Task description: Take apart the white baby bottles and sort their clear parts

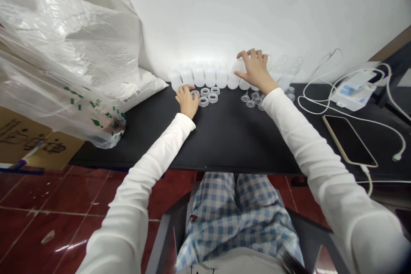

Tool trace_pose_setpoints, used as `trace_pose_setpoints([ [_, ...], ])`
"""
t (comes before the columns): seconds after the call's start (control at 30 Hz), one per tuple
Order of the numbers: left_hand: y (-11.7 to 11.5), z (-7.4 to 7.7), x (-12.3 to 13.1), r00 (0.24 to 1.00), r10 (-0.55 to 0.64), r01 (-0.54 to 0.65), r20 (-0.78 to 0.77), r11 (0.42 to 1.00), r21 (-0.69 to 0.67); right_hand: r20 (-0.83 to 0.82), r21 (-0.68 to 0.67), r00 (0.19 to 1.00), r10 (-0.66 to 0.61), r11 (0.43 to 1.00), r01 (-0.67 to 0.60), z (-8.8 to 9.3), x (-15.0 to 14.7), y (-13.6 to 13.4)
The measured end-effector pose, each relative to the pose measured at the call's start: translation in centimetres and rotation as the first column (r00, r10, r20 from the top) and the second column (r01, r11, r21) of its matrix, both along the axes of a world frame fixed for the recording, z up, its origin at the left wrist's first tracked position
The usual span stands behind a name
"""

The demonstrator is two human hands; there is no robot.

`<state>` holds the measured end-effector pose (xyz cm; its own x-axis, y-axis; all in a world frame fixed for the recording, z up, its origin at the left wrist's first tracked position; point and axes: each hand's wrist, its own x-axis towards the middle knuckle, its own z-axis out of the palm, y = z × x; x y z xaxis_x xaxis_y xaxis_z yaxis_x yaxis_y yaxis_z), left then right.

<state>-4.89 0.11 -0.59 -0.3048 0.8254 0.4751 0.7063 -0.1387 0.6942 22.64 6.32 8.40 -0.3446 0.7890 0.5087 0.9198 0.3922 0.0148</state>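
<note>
Pale bottles (210,76), far row: at least seven, right hand (255,69) hiding more. Clear rings (203,105), left of centre: five visible. Small flanged pieces (245,98), right: six or more, sleeve (290,132) covering some. Phone (350,140), right: one. Plastic bags (80,43), left: two.

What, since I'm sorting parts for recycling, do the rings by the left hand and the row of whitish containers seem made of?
Rings: probably smooth, translucent plastic; their thin walls look greyish and partly see-through. Containers: likely frosted plastic, judging by their milky, hazy look, though frosted glass can't be ruled out.
</note>
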Motion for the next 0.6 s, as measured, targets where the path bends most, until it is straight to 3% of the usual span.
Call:
trace_pose_setpoints([
  [0.2, -0.1, 0.1, 0.2, 1.000, -0.003, 0.003, 0.004, 1.000, -0.001, -0.020, 0.026, 0.998, 0.057, 0.998, -0.056, -0.4, 0.1, -1.1],
  [0.37, -0.6, 0.6, 0.2, 0.999, -0.050, 0.050, -0.016, 0.998, 0.043, -0.090, 0.045, 0.990, 0.109, 0.993, -0.106, 0.3, -0.2, -1.7],
  [0.5, -1.7, 1.2, 1.1, 0.972, -0.216, 0.225, -0.091, 0.968, 0.110, -0.176, 0.091, 0.983, 0.055, 0.995, -0.040, 0.8, -1.0, -4.4],
  [0.6, -2.5, 1.3, 3.1, 0.903, -0.398, 0.420, -0.161, 0.897, 0.136, -0.260, 0.098, 0.965, 0.030, 0.995, -0.005, -0.6, -1.3, -6.2],
])
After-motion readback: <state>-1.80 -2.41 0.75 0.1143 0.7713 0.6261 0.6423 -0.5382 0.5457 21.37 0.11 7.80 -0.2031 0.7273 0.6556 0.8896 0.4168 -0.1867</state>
